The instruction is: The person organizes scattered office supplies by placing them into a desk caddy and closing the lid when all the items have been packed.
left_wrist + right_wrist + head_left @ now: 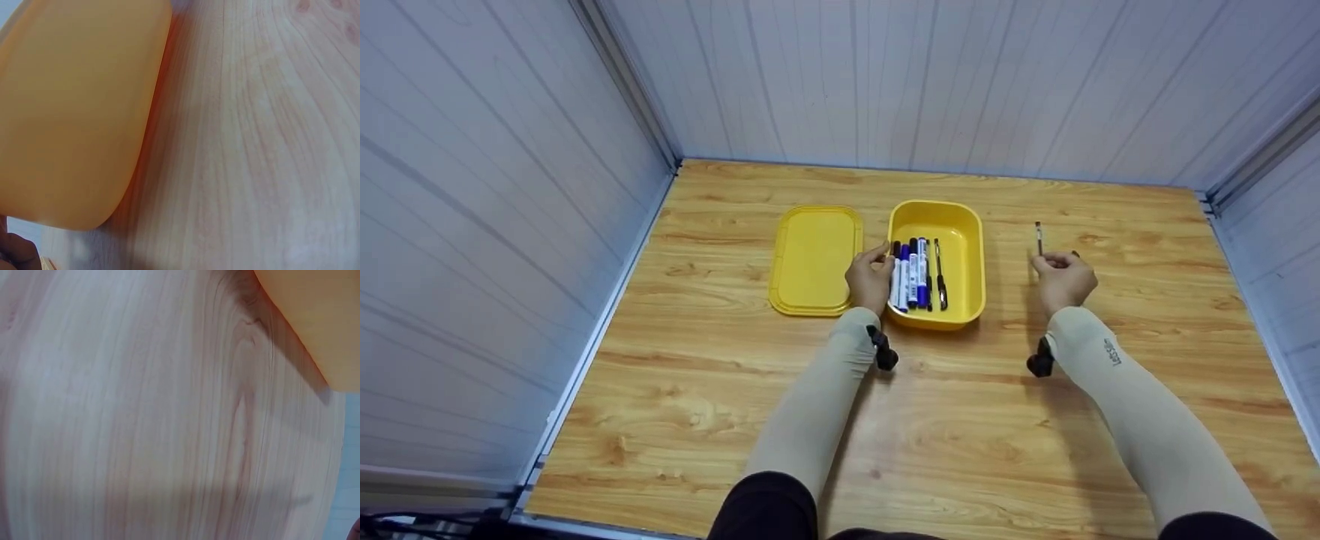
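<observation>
My left hand (871, 278) grips the left wall of a yellow plastic box (936, 324) by its rim. Inside the box, several white markers (913, 279) with dark and blue caps lie side by side along that wall. Two slim black pens (941, 289) lie to the right of the markers. Off to the box's right, my right hand (1066, 282) pinches a pen (1039, 238) near its lower end, its tip pointing away from me. The left wrist view shows the box's outer side (79, 118), with some fingers (18, 247) at its lower left corner.
A yellow lid (815, 259) lies flat to the left of the box. Both rest on a wood-grain tabletop (960, 420). White panel walls (840, 82) close off the back and both sides.
</observation>
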{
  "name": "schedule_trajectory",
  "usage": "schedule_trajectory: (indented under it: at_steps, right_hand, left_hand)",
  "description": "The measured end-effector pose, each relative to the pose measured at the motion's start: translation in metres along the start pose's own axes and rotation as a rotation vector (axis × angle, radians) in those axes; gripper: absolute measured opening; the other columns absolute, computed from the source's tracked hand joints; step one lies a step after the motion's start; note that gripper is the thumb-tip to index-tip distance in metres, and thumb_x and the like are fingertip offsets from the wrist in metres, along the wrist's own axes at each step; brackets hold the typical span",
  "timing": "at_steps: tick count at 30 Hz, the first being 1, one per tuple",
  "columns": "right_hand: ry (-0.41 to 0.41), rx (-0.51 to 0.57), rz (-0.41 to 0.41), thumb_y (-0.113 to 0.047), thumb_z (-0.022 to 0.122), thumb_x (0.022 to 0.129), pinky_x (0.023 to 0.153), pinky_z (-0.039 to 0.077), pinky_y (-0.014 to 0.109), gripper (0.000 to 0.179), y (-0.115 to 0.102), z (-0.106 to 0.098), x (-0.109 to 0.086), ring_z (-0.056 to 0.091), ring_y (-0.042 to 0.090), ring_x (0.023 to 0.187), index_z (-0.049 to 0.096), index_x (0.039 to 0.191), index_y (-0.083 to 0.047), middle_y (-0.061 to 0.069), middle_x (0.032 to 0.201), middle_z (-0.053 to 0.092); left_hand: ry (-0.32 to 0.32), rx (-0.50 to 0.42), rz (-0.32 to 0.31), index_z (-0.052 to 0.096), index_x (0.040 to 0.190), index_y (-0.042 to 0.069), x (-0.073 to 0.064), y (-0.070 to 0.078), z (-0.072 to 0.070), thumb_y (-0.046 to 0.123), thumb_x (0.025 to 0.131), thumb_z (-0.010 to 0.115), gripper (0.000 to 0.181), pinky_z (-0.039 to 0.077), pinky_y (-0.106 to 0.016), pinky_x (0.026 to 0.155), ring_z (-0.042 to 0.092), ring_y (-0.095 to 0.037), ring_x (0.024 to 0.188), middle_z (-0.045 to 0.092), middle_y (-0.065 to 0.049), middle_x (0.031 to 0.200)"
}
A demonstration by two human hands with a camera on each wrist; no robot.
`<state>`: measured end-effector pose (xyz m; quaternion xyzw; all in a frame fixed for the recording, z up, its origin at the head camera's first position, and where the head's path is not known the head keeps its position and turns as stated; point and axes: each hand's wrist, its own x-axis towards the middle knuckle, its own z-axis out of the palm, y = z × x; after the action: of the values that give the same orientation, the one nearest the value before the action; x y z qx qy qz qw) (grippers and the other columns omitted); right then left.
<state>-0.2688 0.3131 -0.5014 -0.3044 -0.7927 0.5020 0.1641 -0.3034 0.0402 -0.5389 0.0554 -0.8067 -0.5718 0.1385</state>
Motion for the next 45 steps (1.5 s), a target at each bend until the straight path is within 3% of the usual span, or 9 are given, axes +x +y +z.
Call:
schedule_trajectory:
  at_steps: [10, 27, 34, 45]
  right_hand:
    - [-0.05, 0.022, 0.015, -0.028, 0.067, 0.079, 0.067, 0.045, 0.022, 0.028, -0.007, 0.001, -0.008, 0.055, 0.012, 0.08, 0.067, 0.101, -0.011, 0.001, 0.091, 0.06]
    - [-0.015, 0.073, 0.001, -0.022, 0.07, 0.077, 0.067, 0.045, 0.022, 0.026, -0.008, 0.011, -0.011, 0.055, 0.012, 0.078, 0.068, 0.099, -0.007, 0.002, 0.088, 0.059]
    - [0.004, 0.046, -0.038, -0.021, 0.07, 0.077, 0.064, 0.045, 0.022, 0.023, -0.01, 0.014, -0.012, 0.056, 0.012, 0.075, 0.068, 0.096, -0.008, 0.002, 0.085, 0.06]
    - [-0.016, 0.096, -0.022, -0.017, 0.07, 0.076, 0.066, 0.046, 0.021, 0.026, -0.014, 0.018, -0.015, 0.055, 0.012, 0.077, 0.067, 0.098, -0.004, 0.002, 0.085, 0.06]
  left_hand:
    - [0.009, 0.001, -0.005, 0.068, 0.107, 0.017, 0.001, -0.001, 0.0, 0.011, 0.08, 0.068, 0.028, 0.043, -0.021, 0.069, 0.053, -0.008, 0.077, 0.059, 0.003, 0.082]
    - [-0.021, -0.032, -0.038, 0.067, 0.109, 0.016, 0.001, -0.001, 0.002, 0.011, 0.081, 0.067, 0.028, 0.043, -0.019, 0.064, 0.052, -0.007, 0.077, 0.058, 0.004, 0.083]
    - [0.004, -0.017, -0.011, 0.068, 0.106, 0.016, 0.002, 0.0, 0.0, 0.011, 0.08, 0.068, 0.027, 0.043, -0.02, 0.07, 0.054, -0.008, 0.078, 0.059, 0.003, 0.082]
    - [-0.008, -0.021, -0.04, 0.067, 0.109, 0.017, 0.001, -0.001, 0.002, 0.012, 0.081, 0.067, 0.028, 0.043, -0.019, 0.067, 0.053, -0.008, 0.077, 0.058, 0.003, 0.083]
